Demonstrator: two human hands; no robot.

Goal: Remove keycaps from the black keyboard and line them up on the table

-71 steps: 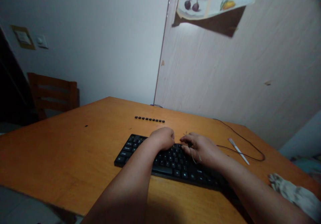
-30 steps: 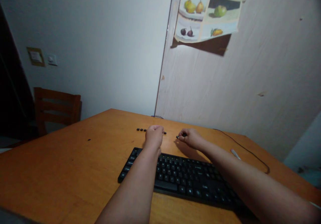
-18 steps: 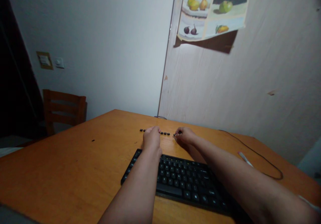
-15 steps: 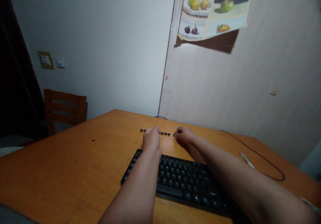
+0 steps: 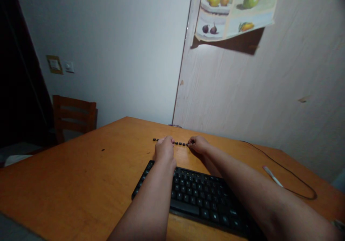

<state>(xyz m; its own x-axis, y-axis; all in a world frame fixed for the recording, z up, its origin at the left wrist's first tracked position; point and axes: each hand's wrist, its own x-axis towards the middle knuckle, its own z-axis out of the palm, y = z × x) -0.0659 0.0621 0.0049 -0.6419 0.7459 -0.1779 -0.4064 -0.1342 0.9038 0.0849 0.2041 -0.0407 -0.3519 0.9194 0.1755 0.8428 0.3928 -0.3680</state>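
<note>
Several small black keycaps (image 5: 180, 143) lie in a row on the table beyond the keyboard. My right hand (image 5: 198, 144) pinches a keycap (image 5: 187, 145) at the right end of this row, close beside its neighbour. Over the left part of the row is my left hand (image 5: 164, 148), fingers curled together; it hides some keycaps, and whatever its fingertips may hold cannot be made out. The black keyboard (image 5: 185, 190) lies beneath my forearms, partly covered by them.
A lone small dark piece (image 5: 102, 150) lies on the wooden table (image 5: 67, 176) to the left. To the right are a black cable (image 5: 285, 167) and a white stick-like item (image 5: 272, 176). A wooden chair (image 5: 75, 115) stands beyond the left edge, and a wall (image 5: 121, 54) rises behind.
My right hand has brought its keycap leftward, closing the gap to the row. My left hand stays over the row. The view has shifted slightly.
</note>
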